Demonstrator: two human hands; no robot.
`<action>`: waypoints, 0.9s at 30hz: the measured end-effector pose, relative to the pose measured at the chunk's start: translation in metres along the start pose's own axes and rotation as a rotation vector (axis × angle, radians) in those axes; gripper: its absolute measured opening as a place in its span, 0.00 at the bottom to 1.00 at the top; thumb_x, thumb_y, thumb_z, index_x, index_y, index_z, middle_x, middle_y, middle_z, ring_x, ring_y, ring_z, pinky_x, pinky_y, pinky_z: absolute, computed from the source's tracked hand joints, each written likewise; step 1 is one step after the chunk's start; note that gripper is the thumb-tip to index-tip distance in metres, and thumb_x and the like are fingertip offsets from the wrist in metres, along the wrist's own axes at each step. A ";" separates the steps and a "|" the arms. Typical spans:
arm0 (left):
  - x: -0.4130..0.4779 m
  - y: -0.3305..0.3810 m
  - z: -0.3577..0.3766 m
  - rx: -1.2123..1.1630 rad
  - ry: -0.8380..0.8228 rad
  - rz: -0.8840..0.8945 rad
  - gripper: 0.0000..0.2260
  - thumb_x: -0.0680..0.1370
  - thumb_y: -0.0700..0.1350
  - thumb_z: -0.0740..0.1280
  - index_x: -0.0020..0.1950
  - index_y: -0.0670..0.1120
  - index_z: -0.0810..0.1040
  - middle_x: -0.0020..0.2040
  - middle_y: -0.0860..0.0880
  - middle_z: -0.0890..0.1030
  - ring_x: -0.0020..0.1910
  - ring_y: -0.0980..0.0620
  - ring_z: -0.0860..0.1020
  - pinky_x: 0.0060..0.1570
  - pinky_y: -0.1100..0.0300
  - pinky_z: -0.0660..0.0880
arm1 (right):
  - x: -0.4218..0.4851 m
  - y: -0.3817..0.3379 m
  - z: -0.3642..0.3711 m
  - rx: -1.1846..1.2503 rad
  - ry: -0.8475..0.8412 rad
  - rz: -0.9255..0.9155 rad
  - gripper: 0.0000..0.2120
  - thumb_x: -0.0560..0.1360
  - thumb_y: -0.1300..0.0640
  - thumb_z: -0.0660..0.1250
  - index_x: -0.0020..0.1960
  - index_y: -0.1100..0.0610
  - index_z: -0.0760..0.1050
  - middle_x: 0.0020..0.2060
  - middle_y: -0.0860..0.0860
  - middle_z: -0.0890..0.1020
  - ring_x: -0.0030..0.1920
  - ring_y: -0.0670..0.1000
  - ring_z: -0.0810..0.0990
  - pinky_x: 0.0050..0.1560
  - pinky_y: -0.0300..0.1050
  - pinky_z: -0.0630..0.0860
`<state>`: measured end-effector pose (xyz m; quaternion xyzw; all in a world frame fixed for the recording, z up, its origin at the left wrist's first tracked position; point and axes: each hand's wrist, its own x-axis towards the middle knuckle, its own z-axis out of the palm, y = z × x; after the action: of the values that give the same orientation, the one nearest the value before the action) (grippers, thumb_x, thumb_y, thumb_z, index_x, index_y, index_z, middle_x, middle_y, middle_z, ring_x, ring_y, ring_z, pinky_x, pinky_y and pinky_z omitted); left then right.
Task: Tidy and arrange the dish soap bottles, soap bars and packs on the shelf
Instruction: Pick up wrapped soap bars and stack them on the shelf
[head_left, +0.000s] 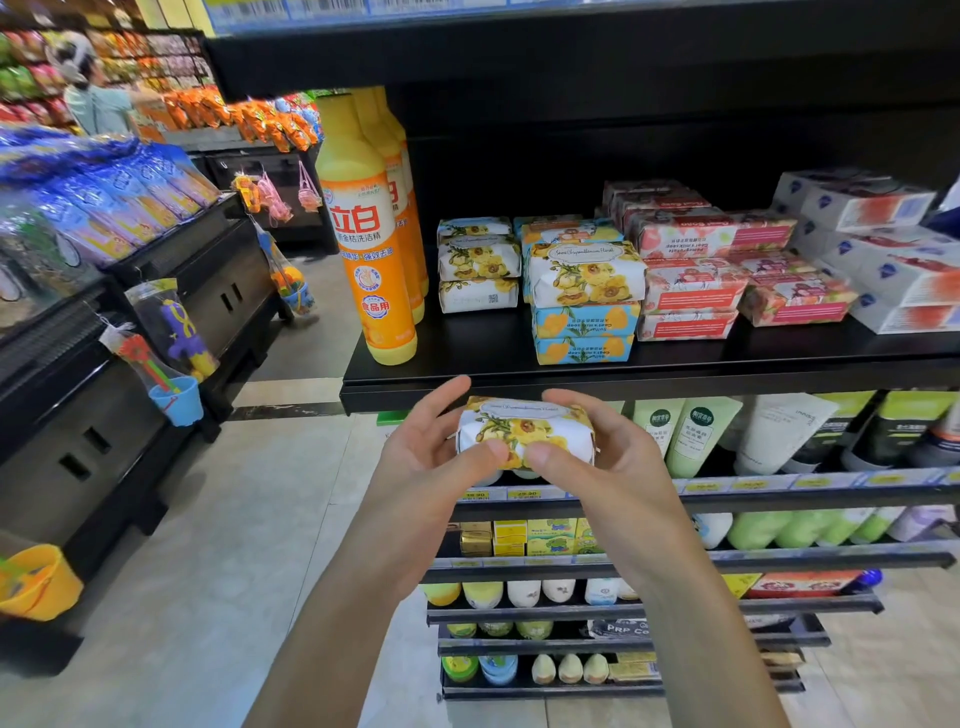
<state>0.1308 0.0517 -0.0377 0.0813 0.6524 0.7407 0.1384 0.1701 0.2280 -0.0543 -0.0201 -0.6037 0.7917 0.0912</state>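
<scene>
Head view.

**Item in hand:** one wrapped soap bar (524, 434), white paper printed with yellow flowers. It is held level in the air, just below and in front of the front lip of the black shelf (467, 358), not resting on it.
- Left hand (431, 457): grips the bar's left end, thumb on the near face, fingers curved round the back.
- Right hand (608, 457): grips the right end, thumb on the near face beside the left thumb, fingers hooked over the top edge.

**On the shelf, left to right:**
- Dish soap bottles (363, 249): yellow-orange and upright at the left end. One stands near the front edge, with more in a row behind it.
- White floral bars (478, 265): a stack set back from the edge, near the bottles.
- Blue-and-yellow packs (584, 332): stacked close to the front. One white floral bar (587, 275) lies on top, tilted slightly.
- Pink-and-red packs (691, 291): several stacks touching the blue ones, some lying askew.
- White boxes (883, 249): piled at the right end.

**Below:**
- Green tubes (691, 436) stand on the next shelf down, behind a rail of yellow price tags (524, 493).
- Further rows of small bottles and boxes sit lower still.

**Left of the aisle:** a dark fixture hung with bagged toys, including a blue bucket (176, 397). A person (88, 93) stands far back.
</scene>
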 end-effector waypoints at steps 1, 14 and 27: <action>0.001 0.001 -0.001 0.000 -0.001 -0.009 0.34 0.68 0.46 0.77 0.73 0.55 0.72 0.62 0.50 0.84 0.62 0.50 0.82 0.63 0.53 0.77 | 0.000 0.000 -0.001 -0.002 -0.005 -0.025 0.31 0.63 0.59 0.84 0.65 0.54 0.79 0.52 0.52 0.86 0.53 0.52 0.85 0.49 0.40 0.80; 0.005 0.006 0.002 -0.107 -0.079 -0.030 0.22 0.75 0.46 0.70 0.68 0.40 0.78 0.59 0.43 0.85 0.60 0.46 0.84 0.56 0.56 0.82 | 0.009 -0.001 -0.013 -0.139 -0.126 -0.231 0.36 0.66 0.73 0.78 0.69 0.55 0.70 0.62 0.52 0.81 0.63 0.56 0.81 0.60 0.54 0.81; 0.018 0.010 0.018 -0.050 -0.010 0.089 0.28 0.69 0.46 0.76 0.69 0.45 0.78 0.60 0.46 0.85 0.59 0.47 0.84 0.59 0.49 0.80 | 0.022 -0.032 -0.019 -1.047 -0.062 -0.606 0.34 0.68 0.52 0.82 0.71 0.52 0.73 0.64 0.44 0.73 0.67 0.43 0.68 0.66 0.26 0.60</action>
<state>0.1181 0.0736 -0.0262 0.1107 0.6285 0.7619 0.1105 0.1553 0.2578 -0.0272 0.1335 -0.8943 0.3284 0.2731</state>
